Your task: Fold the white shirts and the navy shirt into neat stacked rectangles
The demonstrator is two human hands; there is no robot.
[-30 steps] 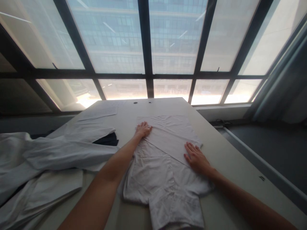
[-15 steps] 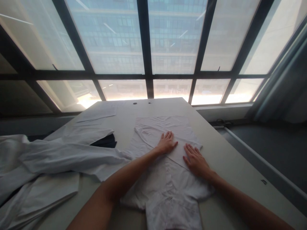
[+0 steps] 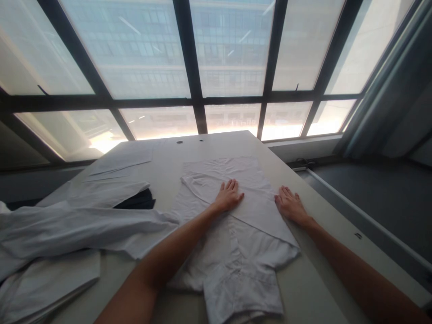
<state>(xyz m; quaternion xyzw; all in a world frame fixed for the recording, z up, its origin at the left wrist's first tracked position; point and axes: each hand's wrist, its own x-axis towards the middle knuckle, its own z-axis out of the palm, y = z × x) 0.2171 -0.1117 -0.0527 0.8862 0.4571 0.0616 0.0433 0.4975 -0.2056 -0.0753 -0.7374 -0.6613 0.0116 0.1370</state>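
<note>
A white short-sleeved top lies spread on the white table, with gathers down its middle and a layer of cloth slanting across it. My left hand rests flat on the upper middle of this top, fingers stretched out and palm down. At the top's right edge is my right hand, its fingers extended and slightly bent; part of the fingertips' contact with the cloth is hard to make out. Left of my left forearm, a long white piece of cloth reaches toward the top.
Dark cloth shows under white fabric on the left, and a folded white cloth lies at the near left. Paper sheets lie at the far left of the table. Windows stand behind; a grey curtain hangs at right.
My right hand has moved off the middle of the top to its right edge. The slanting layer now reaches farther right, lying smoother. My left hand stays on the top; the view has shifted slightly.
</note>
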